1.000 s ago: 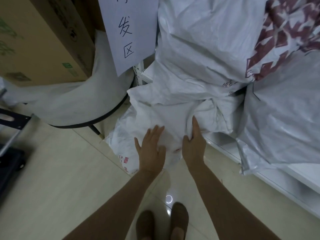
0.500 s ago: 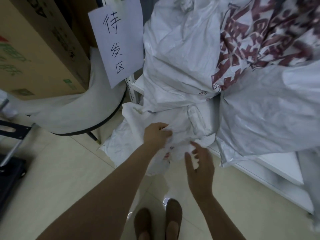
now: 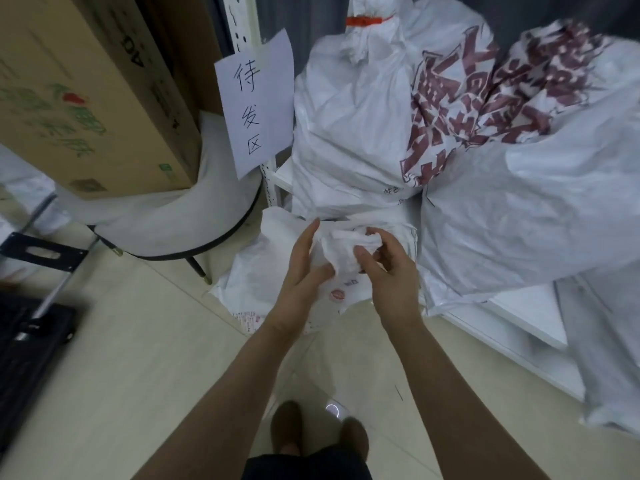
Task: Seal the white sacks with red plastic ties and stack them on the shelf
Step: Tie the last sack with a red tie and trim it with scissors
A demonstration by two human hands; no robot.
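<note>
At the foot of the shelf, low over the floor, your right hand (image 3: pixel 388 275) gripped the gathered neck (image 3: pixel 341 245) of a white sack (image 3: pixel 273 271), fingers curled over the top of the bunch and thumb pressed in from below. Your left hand (image 3: pixel 303 271) lay against the left side of the same bunch, fingers straight and pointing up, thumb touching the cloth, not closed round it. No tie showed on this neck.

The sack itself slumped on the tiled floor (image 3: pixel 121 375), leaning against the shelf's front edge, a round red stamp (image 3: pixel 336 294) on its face just below your hands.

Behind it, on the white shelf (image 3: pixel 519 306), a tied sack (image 3: pixel 346 133) stood upright, a red plastic tie (image 3: pixel 365 20) cinched round its neck. A printed sack (image 3: pixel 519 109) with dark red lettering leaned beside it, touching.

Left of these, a paper sign (image 3: pixel 256 98) with handwritten characters hung on the perforated upright (image 3: pixel 237 26). Further left, a cardboard box (image 3: pixel 86 98) rested on a round white-cushioned stool (image 3: pixel 173 223). A black trolley (image 3: pixel 24 341) stood at the far left. Your shoes (image 3: pixel 287 427) were below, near the frame's bottom edge.
</note>
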